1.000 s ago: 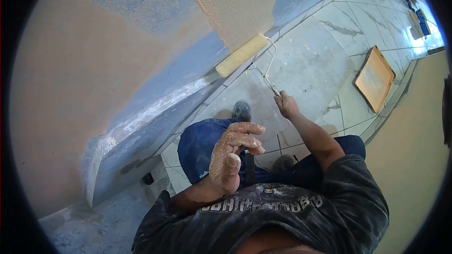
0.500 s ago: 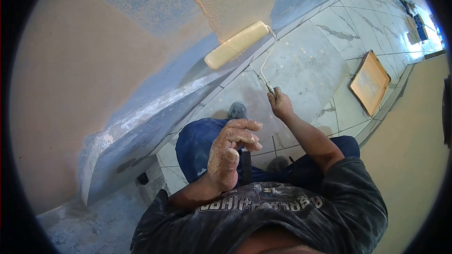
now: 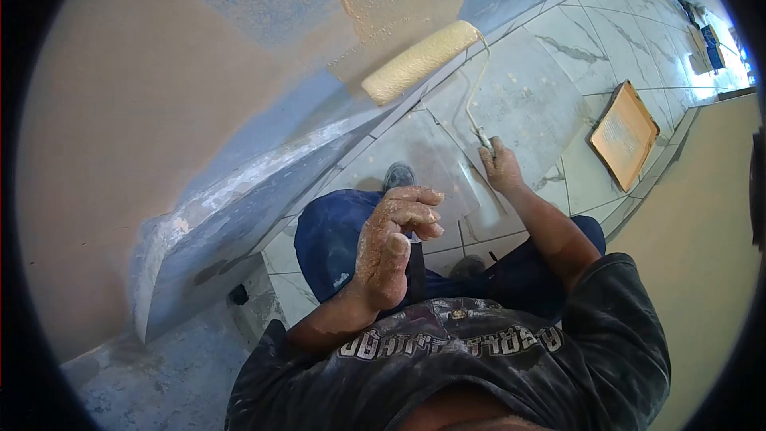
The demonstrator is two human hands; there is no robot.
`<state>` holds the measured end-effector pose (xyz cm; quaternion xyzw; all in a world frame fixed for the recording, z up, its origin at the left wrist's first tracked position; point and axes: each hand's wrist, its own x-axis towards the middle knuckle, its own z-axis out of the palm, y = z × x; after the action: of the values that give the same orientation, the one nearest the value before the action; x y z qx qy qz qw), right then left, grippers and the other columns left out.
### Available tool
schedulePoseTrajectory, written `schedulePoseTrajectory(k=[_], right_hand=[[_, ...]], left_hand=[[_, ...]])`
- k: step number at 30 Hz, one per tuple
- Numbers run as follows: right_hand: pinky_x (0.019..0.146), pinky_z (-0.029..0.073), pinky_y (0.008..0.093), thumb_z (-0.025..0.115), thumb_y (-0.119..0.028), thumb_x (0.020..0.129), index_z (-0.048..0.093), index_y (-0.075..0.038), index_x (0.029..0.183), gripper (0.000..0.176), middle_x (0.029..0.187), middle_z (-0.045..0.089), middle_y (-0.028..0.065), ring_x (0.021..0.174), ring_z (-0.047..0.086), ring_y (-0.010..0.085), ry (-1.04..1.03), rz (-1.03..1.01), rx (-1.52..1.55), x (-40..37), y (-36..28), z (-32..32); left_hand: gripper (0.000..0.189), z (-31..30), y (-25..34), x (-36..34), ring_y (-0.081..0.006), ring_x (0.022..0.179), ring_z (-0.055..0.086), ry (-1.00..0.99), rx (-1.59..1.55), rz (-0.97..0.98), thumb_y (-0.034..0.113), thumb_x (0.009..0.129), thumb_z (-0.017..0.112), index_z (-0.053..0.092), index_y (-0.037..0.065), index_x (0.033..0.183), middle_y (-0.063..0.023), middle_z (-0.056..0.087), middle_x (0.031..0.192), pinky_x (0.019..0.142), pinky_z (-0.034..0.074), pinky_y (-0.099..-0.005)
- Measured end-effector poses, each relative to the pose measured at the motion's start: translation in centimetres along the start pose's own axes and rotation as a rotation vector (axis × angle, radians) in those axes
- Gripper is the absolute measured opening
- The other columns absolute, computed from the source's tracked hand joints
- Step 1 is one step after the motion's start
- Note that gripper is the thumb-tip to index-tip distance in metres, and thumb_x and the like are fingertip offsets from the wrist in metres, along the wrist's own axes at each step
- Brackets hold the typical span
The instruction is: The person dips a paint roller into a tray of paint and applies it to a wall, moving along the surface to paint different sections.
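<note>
My right hand [image 3: 503, 169] grips the handle of a paint roller [image 3: 420, 61]. Its cream-coloured sleeve presses against the lower part of the wall [image 3: 263, 120], where fresh beige textured paint meets bare blue-grey plaster. My left hand [image 3: 391, 243], spattered with paint, hovers in front of my chest above my blue trousers, fingers curled and loosely apart, holding nothing.
An orange paint tray [image 3: 625, 135] lies on the white marble-look floor tiles [image 3: 550, 88] to the right. My shoe [image 3: 399, 175] stands near the wall base. A beige wall [image 3: 694, 255] rises on the right. Small objects lie at the far top right.
The roller has moved right and slightly up along the wall, leaving more beige paint below the earlier patch. My right hand followed it. My left hand curled a little more.
</note>
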<state>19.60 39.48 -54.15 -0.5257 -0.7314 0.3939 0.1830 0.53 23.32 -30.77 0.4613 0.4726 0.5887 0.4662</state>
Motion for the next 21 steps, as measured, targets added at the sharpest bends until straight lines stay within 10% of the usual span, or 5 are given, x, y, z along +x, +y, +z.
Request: schedulePoseTrajectory(k=[21], right_hand=[[0.078, 0.046, 0.0532, 0.049, -0.044, 0.096, 0.055, -0.003, 0.110, 0.044, 0.089, 0.064, 0.0283, 0.090, 0.062, 0.0463, -0.200, 0.161, -0.214, 1.8, 10.2, 3.7]], left_hand=[[0.058, -0.5, 0.0, -0.3, -0.0207, 0.092, 0.061, -0.089, 0.005, -0.024, 0.051, 0.102, 0.030, 0.054, -0.001, 0.111, -0.0246, 0.050, 0.123, 0.085, 0.050, -0.0344]])
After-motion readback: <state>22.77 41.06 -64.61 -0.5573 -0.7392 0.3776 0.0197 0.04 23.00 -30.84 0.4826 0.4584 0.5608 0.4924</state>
